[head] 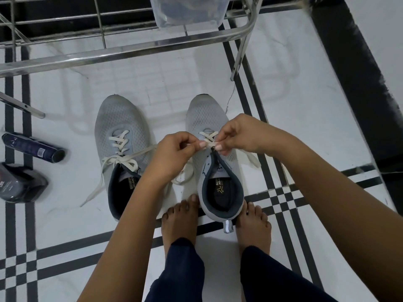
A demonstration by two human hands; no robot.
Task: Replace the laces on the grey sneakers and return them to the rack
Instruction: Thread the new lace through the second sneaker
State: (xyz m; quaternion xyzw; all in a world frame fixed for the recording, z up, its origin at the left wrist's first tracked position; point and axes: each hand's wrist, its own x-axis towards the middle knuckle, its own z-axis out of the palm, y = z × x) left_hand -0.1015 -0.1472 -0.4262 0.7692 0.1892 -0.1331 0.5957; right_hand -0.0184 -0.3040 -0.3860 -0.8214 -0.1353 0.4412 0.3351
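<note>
Two grey sneakers stand side by side on the tiled floor, toes pointing away from me. The left sneaker (121,129) carries a cream lace tied in a loose bow, its ends trailing on the floor. The right sneaker (205,118) has a cream lace (208,136) crossed through its upper eyelets. My left hand (174,153) and my right hand (239,134) meet over that shoe's tongue, each pinching a part of its lace. Loose lace ends lie on either side of the shoe.
A steel wire shoe rack (122,51) stands just beyond the sneakers, with a clear plastic box (189,12) on it. Two dark packages (32,147) lie on the floor at the left. My bare feet (181,219) flank the right sneaker's heel.
</note>
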